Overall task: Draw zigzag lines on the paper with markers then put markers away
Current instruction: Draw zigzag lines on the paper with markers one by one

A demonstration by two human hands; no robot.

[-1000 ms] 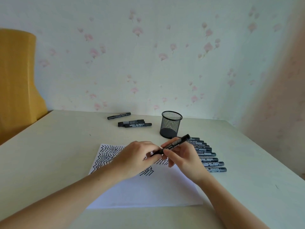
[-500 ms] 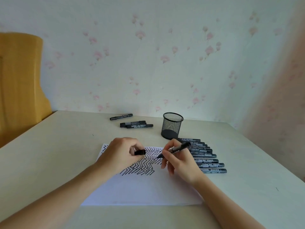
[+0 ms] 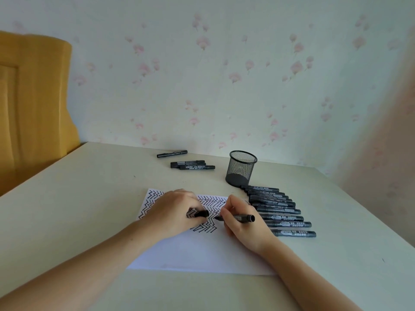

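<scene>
Two bare hands work over a white sheet of paper [image 3: 202,252] that lies near the front edge of the tabletop [image 3: 89,198], slightly left of its middle. The right hand [image 3: 242,225] pinches an uncapped black marker [image 3: 238,218] between thumb and fingers, its tip pointing left and touching the paper just beside the drawn zigzag lines [image 3: 208,205], its blunt rear end pointing right. The left hand [image 3: 173,212] rests on the paper over the zigzag rows, fingers curled round a short black marker cap [image 3: 202,213] whose end shows at the fingertips, close to the marker tip but apart from it. Black zigzag rows cover the far part of the sheet; the near part is blank.

Just beside the paper's right edge lies a row of black capped markers [image 3: 280,212], side by side, running from the mesh cup toward the tabletop's front right. A black mesh pen cup [image 3: 241,168] stands upright at the far end of that row, toward the back edge of the tabletop. Farther left along the back edge lie a pair of markers [image 3: 190,164] touching each other, and a single marker [image 3: 171,153] just behind them. Floral wallpaper [image 3: 224,75] rises behind the table, and a yellow wooden panel [image 3: 33,97] stands past the left rear corner.
</scene>
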